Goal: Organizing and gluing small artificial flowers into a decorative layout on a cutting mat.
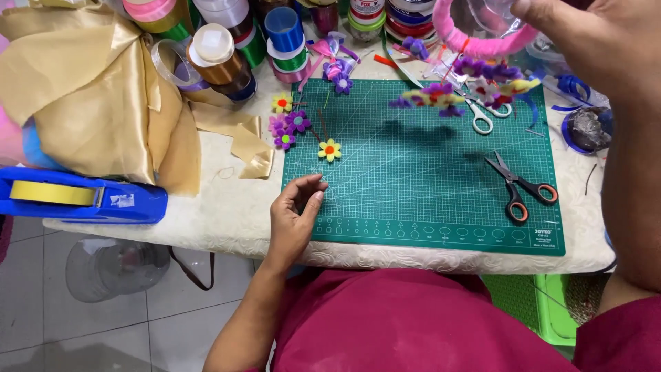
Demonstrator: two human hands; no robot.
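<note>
Bright, even light falls from overhead. The flower garland (461, 93) hanging under the right hand (592, 34) throws a soft shadow on the green cutting mat (427, 200) beyond the left hand (296, 210). The right hand, close to the lens, is blurred. Satin cloth (89, 89) left of the left hand shows mild sheen.

open mat centre (427, 179), black scissors (520, 187) right, felt flowers (296, 127) left

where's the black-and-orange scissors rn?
Head view: the scissors lie on the right part of the green cutting mat, below the white scissors and well right of the left hand.
</note>
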